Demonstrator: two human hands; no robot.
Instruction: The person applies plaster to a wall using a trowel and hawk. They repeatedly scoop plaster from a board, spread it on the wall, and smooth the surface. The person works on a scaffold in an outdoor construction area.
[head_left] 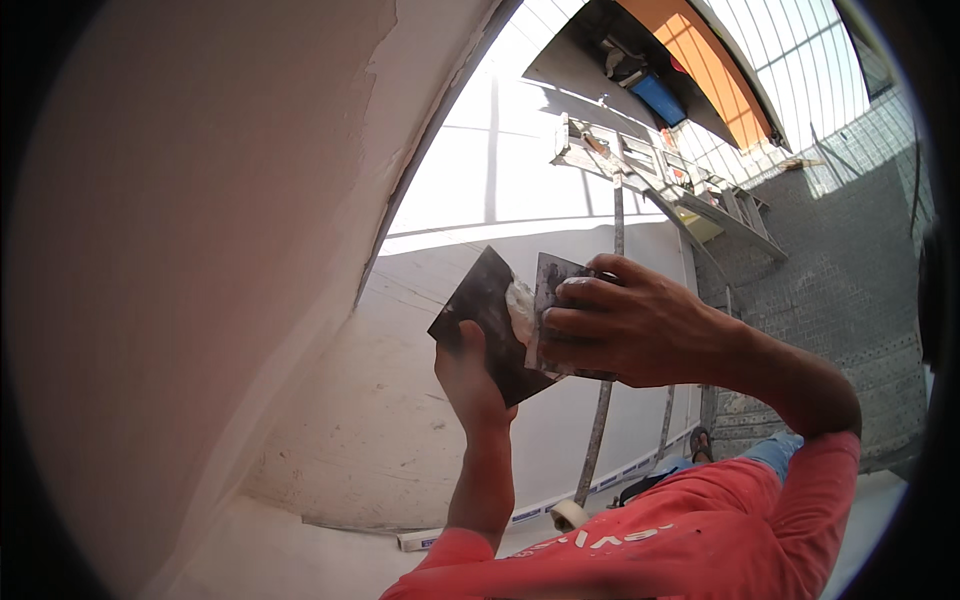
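Observation:
My left hand (470, 385) grips a dark, flat, square plate (478, 300), its thumb laid over the near side. White putty-like paste (520, 312) clings along the plate's right part. My right hand (640, 325) is closed on a second flat plate (548, 278), grey and smeared, with the fingers spread over its face. This second plate stands beside the paste and overlaps the right edge of the first one. Whether their edges touch, I cannot tell. Both plates' undersides are hidden.
A pale wall (200, 230) with flaking paint fills the left. Beyond my hands lies a ladder-like frame (640, 155), with a long pole (597, 430) running down from it. A cream roll (568, 515) is near my body. Grey paving (840, 240) and a blue container (660, 98) lie farther off.

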